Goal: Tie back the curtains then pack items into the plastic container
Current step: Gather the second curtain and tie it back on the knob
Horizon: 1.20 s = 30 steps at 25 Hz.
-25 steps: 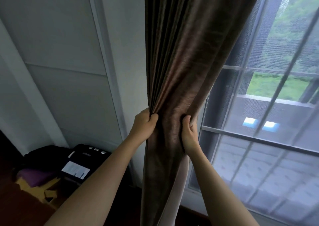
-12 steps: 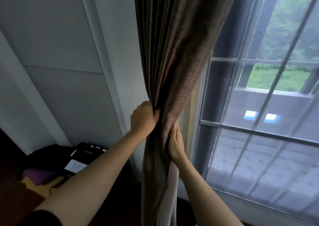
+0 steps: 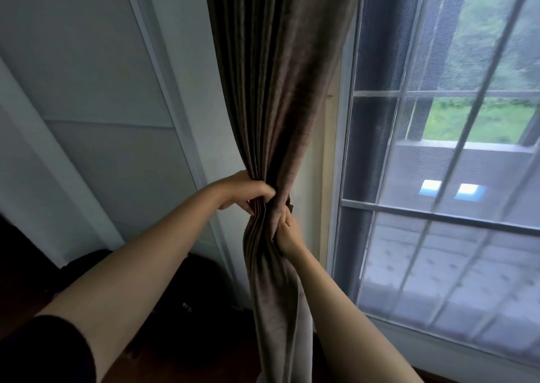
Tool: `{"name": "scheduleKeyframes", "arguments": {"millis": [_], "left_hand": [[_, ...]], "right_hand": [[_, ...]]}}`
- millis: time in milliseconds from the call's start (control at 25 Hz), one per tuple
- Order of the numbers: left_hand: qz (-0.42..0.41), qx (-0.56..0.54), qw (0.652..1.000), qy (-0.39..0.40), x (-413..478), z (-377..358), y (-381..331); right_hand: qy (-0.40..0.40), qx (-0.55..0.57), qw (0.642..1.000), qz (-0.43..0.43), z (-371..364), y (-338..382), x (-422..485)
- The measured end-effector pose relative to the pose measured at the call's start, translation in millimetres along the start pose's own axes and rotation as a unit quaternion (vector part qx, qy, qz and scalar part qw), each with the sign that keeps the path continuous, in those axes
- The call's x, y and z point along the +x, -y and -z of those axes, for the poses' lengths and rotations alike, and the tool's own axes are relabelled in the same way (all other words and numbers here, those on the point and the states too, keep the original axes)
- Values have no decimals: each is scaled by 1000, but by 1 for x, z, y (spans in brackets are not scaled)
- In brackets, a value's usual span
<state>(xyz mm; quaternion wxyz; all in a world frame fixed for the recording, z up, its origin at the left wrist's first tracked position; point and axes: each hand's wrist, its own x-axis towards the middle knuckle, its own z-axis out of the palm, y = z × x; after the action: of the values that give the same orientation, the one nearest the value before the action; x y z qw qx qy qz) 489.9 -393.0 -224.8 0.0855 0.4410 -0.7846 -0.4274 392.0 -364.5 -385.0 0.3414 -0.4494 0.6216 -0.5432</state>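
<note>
Nearest: dark sleeve [image 3: 52, 350] on the left forearm, both arms reaching up and forward.

Left hand [image 3: 245, 191] grips the curtain [image 3: 280, 105] at the gather point from the wall side, with its fingers [image 3: 263, 192] curled round the bunched pleats. Right hand [image 3: 287, 233] sits just below and on the window side, fingers [image 3: 285, 217] clamped on the same bundle. Both hands are closed on fabric, nothing else held. A small dark bit shows right of the pinch; can't tell if it's a tieback.

Curtain location: hangs between wall [image 3: 102, 90] and window [image 3: 438, 210], squeezed to a narrow waist at the hands, fanning out above, loose tail dropping to the floor below.

Handling, my read: thick brown cloth with a paler lining, soft and limp, with some weight. No breakage risk. The slight sheen suggests the pleats could slide out of a loose grip. Best hold is right at the waist where it's already bunched: one hand keeps the bundle tight while the other wraps the tie.

Beyond: dark bags [image 3: 181, 295] on the floor by the wall, too dim to identify. Small peg [image 3: 330, 96] on the window frame. Mesh screen and bars across the glass, greenery outside.

Writing/brands: none readable. Plastic container isn't in view, so packing hasn't begun.
</note>
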Motion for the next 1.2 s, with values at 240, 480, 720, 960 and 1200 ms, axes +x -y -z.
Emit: {"name": "scheduleKeyframes", "arguments": {"millis": [240,480,720,960,1200], "left_hand": [[-36,54,998,-2,-5,9,4],[-52,-9,996,-72,-5,18,25],[-67,-80,990,-98,-3,32,41],[-82,-70,993,-39,-7,58,59],[-111,-121,982,-95,-8,83,76]], "right_hand": [[69,131,988,36,-30,23,-11],[92,205,974,15,-44,36,-16],[119,263,957,-16,-65,50,-8],[90,256,962,6,-100,40,0],[-158,-172,969,-80,-76,-24,36]]}}
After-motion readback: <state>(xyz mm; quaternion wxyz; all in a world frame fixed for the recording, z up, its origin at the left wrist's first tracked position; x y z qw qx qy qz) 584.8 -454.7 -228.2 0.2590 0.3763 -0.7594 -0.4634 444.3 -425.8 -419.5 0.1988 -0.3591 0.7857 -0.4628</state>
